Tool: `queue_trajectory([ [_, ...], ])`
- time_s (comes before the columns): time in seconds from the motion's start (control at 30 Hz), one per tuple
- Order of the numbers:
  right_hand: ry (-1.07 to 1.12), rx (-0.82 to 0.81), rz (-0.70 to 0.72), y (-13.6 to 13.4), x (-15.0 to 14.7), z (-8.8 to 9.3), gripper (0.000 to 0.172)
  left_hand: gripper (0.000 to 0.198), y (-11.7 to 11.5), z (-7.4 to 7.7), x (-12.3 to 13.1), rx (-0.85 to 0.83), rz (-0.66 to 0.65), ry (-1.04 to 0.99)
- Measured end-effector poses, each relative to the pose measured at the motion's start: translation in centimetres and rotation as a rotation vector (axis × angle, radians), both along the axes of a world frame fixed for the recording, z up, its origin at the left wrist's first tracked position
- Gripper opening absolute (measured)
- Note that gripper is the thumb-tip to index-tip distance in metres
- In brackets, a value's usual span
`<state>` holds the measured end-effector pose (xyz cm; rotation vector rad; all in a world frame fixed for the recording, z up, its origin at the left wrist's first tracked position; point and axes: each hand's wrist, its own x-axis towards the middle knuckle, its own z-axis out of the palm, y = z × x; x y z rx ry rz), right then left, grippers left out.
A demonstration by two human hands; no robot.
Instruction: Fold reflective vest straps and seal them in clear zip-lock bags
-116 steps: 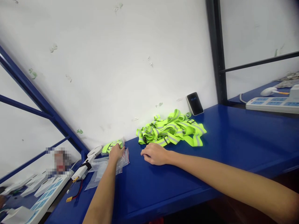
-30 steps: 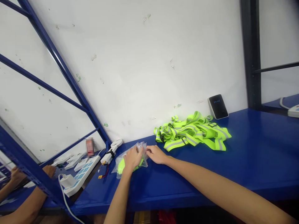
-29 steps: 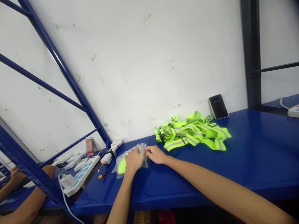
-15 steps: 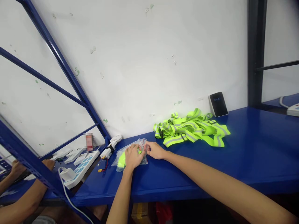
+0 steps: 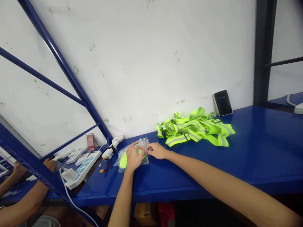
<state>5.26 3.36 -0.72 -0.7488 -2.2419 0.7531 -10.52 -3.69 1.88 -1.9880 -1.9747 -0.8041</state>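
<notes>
A clear zip-lock bag (image 5: 146, 160) lies on the blue table, with a folded fluorescent-yellow strap (image 5: 123, 161) inside it. Over the bag's middle rests my left hand (image 5: 133, 157), its thumb and forefinger pinched near the bag's mouth. My right hand (image 5: 156, 150) comes in from the right, fingertips closed on the zip edge. The exact grip of both sets of fingertips is partly hidden. To the right of my hands sits a loose heap of fluorescent-yellow reflective straps (image 5: 195, 128) with grey stripes and black buckles.
A small white fan (image 5: 117, 138) and a white device with wires (image 5: 109, 153) lie left of the bag. Beyond the blue rack post stand a power strip (image 5: 82, 171) and another person's arms (image 5: 30, 192). A dark-screened clock (image 5: 222, 102) leans by the wall.
My fingertips have shifted slightly at the bag's mouth, and the forefinger of my left hand has moved. The bag stays in place; the camera view has tilted a little.
</notes>
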Motion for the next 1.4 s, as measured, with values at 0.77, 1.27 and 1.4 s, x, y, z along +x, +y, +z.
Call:
queue_trajectory([
  [0.77, -0.244, 0.226, 0.085, -1.2, 0.9, 0.6, 0.034, 0.020, 0.1, -0.7, -0.7, 0.129, -0.036, -0.134],
  [1.27, -0.405, 0.394, 0.048, -1.4, -1.1, 0.8, 0.027, 0.032, -0.2, -0.1, 0.3, 0.030, 0.035, 0.030],
  [1.4, -0.252, 0.306, 0.031, -0.8, -0.7, 1.3, 0.025, 0.039, -0.4, 0.1, 0.1, 0.003, 0.064, 0.033],
])
